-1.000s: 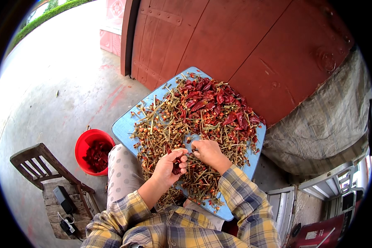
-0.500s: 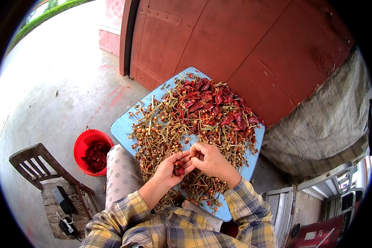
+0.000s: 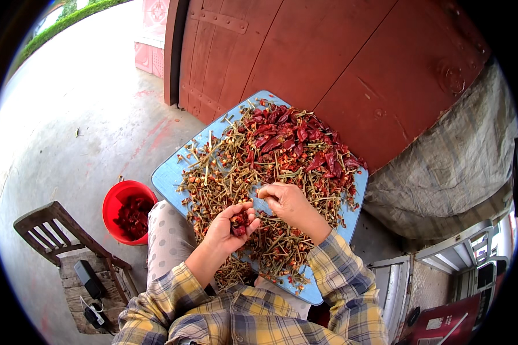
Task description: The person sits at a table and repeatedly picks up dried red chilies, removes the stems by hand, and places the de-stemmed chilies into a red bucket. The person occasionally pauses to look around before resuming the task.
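Observation:
Dried red chili peppers (image 3: pixel 239 223) rest in the cupped fingers of my left hand (image 3: pixel 218 234), above the near part of a blue table (image 3: pixel 168 175). To its right, my right hand (image 3: pixel 292 204) is closed in a pinch over the litter; whatever its fingertips hold is too small to make out. Chili stems and caps (image 3: pixel 213 187) cover most of the tabletop around both hands. At the table's far right side lies a heap of whole dark red chilies (image 3: pixel 282 135).
A red bucket (image 3: pixel 110 217) with red chilies in it stands on the concrete floor, left of my knee. Beside it is a wooden chair (image 3: pixel 69 267) carrying a black device and cables. A red wooden door (image 3: pixel 328 52) and a grey cloth cover (image 3: pixel 443 178) border the table's far and right sides.
My right hand has moved away from the left and slightly farther out over the stems. My left hand has shifted a little left, showing more of the chilies in it.

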`<move>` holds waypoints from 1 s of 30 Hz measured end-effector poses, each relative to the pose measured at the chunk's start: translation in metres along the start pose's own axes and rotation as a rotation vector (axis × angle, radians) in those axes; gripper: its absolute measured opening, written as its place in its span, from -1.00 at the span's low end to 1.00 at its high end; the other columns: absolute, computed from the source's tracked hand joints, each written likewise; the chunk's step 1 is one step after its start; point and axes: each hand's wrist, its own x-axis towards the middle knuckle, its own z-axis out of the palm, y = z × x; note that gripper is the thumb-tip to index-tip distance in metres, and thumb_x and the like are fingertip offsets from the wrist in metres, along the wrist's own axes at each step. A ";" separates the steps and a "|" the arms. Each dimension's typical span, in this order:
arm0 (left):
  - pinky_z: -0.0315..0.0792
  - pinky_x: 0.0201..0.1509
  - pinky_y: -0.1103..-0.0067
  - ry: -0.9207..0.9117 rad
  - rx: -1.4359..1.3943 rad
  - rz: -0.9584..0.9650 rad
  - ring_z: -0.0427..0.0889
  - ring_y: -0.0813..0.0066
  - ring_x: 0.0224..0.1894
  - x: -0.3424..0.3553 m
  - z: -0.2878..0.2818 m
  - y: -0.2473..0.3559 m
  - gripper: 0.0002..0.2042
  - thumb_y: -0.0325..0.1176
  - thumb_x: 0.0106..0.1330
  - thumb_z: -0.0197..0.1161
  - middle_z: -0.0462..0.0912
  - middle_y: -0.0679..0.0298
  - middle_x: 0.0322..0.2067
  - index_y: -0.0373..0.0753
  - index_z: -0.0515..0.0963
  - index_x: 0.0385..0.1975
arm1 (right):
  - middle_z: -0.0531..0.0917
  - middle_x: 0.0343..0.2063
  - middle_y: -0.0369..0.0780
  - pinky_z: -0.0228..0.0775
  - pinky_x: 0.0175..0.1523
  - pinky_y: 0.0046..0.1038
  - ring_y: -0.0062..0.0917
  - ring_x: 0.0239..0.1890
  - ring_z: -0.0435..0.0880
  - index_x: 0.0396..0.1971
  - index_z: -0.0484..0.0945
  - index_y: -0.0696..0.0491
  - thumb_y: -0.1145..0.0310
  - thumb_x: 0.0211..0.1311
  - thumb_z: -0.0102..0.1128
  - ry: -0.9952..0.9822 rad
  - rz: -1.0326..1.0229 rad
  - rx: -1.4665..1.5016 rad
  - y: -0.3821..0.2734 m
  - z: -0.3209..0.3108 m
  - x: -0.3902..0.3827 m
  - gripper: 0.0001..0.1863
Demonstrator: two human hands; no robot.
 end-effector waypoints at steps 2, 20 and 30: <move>0.58 -0.22 0.46 0.018 -0.002 0.009 0.55 0.42 -0.36 0.000 -0.001 0.000 -0.82 -0.36 0.39 0.03 0.55 0.21 -0.37 -0.35 0.47 -0.23 | 0.61 -0.38 -0.19 0.47 -0.20 -0.24 -0.24 -0.28 0.63 -0.21 0.55 0.00 0.52 0.08 0.14 -0.092 -0.056 -0.206 0.021 0.010 -0.004 -0.77; 0.53 -0.30 0.51 0.055 0.170 0.050 0.52 0.49 -0.42 -0.005 -0.003 -0.007 -0.85 -0.37 0.37 0.03 0.53 0.29 -0.43 -0.30 0.49 -0.24 | 0.60 -0.51 -0.17 0.41 -0.28 -0.26 -0.23 -0.40 0.59 -0.35 0.50 0.08 0.53 0.01 0.17 -0.138 0.146 -0.032 0.040 0.024 0.001 -0.84; 0.49 -0.32 0.51 0.090 0.246 0.080 0.48 0.50 -0.43 -0.004 0.006 -0.011 -0.86 -0.37 0.36 0.04 0.51 0.29 -0.43 -0.30 0.47 -0.26 | 0.58 -0.37 -0.22 0.45 -0.21 -0.22 -0.24 -0.26 0.61 -0.34 0.51 0.01 0.36 0.07 0.21 -0.148 -0.036 -0.354 0.037 0.040 0.004 -0.86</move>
